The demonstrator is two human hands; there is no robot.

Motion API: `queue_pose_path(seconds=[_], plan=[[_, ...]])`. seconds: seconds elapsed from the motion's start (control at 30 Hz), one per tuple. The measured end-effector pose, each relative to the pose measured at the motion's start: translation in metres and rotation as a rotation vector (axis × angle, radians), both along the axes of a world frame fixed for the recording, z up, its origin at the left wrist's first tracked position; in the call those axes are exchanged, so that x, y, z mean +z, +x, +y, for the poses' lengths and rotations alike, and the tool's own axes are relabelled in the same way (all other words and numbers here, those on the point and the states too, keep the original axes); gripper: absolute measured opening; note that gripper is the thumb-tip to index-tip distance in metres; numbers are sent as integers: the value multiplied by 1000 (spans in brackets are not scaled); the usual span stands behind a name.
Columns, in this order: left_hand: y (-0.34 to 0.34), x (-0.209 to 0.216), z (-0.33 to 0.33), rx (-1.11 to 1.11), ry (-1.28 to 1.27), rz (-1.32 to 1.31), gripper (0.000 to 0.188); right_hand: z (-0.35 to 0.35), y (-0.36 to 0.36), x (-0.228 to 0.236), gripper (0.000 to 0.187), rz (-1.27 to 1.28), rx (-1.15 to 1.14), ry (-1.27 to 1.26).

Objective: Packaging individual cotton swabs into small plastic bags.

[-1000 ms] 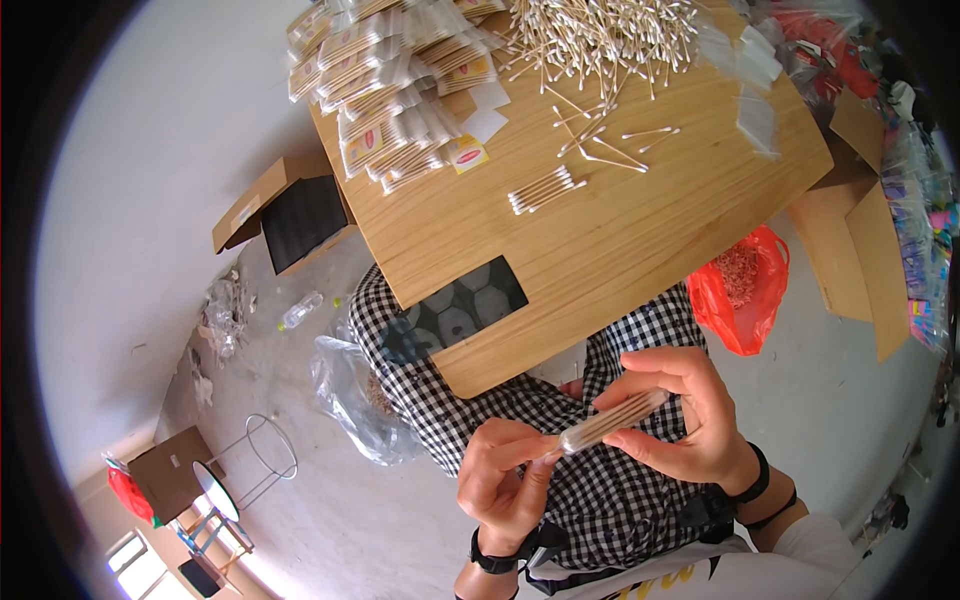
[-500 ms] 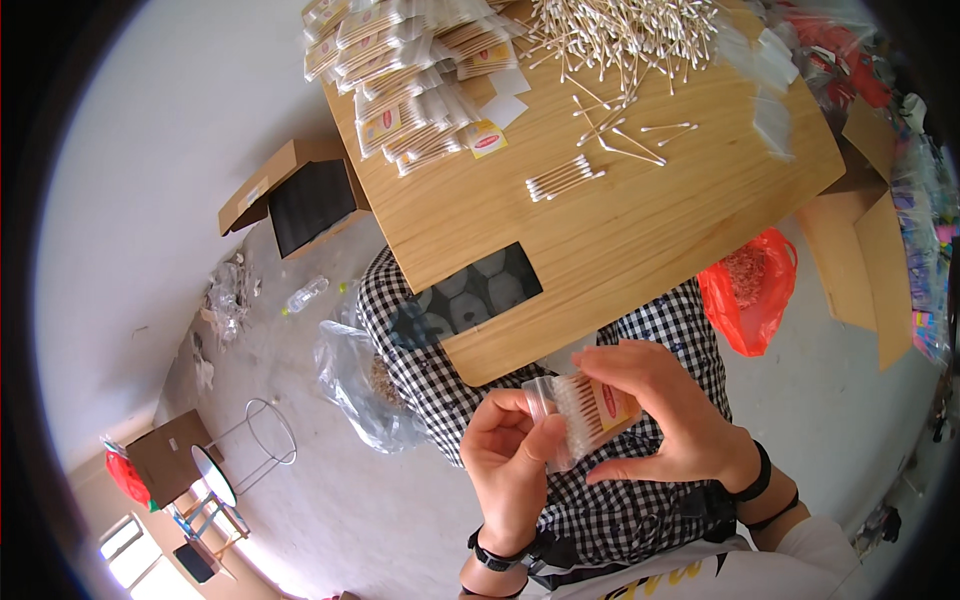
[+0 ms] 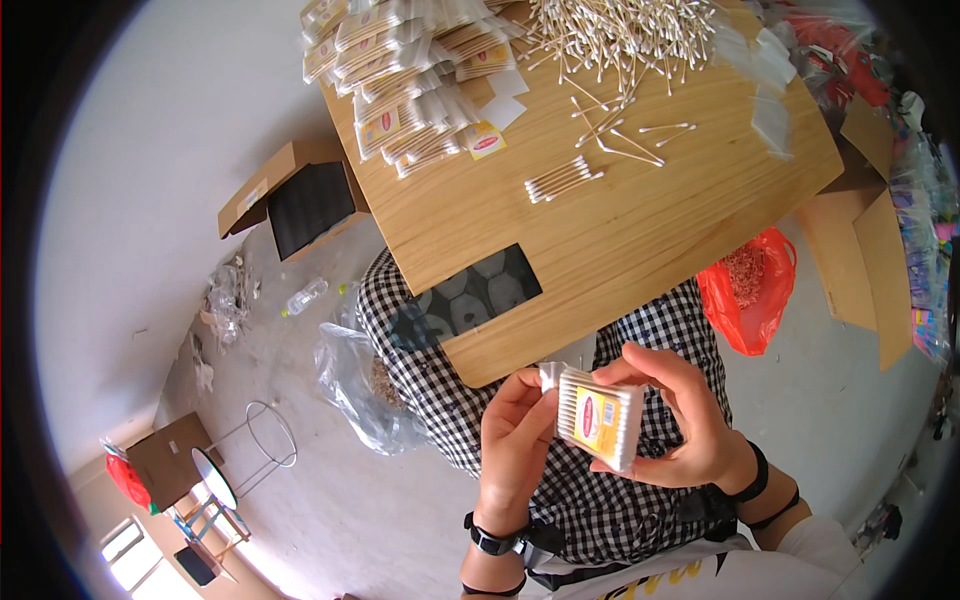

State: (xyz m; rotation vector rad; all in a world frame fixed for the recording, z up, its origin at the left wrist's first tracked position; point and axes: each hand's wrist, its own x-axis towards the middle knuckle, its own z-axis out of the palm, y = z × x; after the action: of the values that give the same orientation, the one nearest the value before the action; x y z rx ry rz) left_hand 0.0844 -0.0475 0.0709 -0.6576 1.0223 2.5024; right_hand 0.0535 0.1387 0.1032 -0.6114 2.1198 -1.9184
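Above my lap, a clear bag of cotton swabs [image 3: 598, 414] with a yellow and red label is held between both hands. My left hand [image 3: 517, 440] pinches the bag's gathered end at its left side. My right hand [image 3: 685, 420] curves around the right side, fingers on the upper edge and thumb beneath. On the wooden table [image 3: 640, 235] in front lie a small row of cotton swabs [image 3: 563, 180], a few scattered ones and a large heap of loose cotton swabs [image 3: 625, 40]. Stacked packets of cotton swabs [image 3: 400, 90] fill the table's far left.
Clear empty bags [image 3: 770, 125] lie at the table's right edge. A dark patterned panel [image 3: 485, 290] is near its front left. Cardboard boxes [image 3: 300, 195] stand left and right. A red plastic bag [image 3: 755, 295] and a clear plastic bag [image 3: 365, 390] flank my legs.
The bag has turned so its labelled face and the swab tips on the right now show. My left fingers have shifted to its gathered end; my right hand has closed in around it.
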Motion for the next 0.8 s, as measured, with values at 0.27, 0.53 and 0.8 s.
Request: queue_pose_path(seconds=[0.27, 0.53, 0.8], plan=[[5, -13, 4, -197, 130, -10, 18, -10, 0, 5, 93, 169, -17, 199], [3, -8, 8, -214, 36, -21, 18, -7, -1, 1, 92, 148, -37, 167], [-3, -1, 8, -59, -140, -105, 12, -3, -5, 2, 93, 163, 1, 154]])
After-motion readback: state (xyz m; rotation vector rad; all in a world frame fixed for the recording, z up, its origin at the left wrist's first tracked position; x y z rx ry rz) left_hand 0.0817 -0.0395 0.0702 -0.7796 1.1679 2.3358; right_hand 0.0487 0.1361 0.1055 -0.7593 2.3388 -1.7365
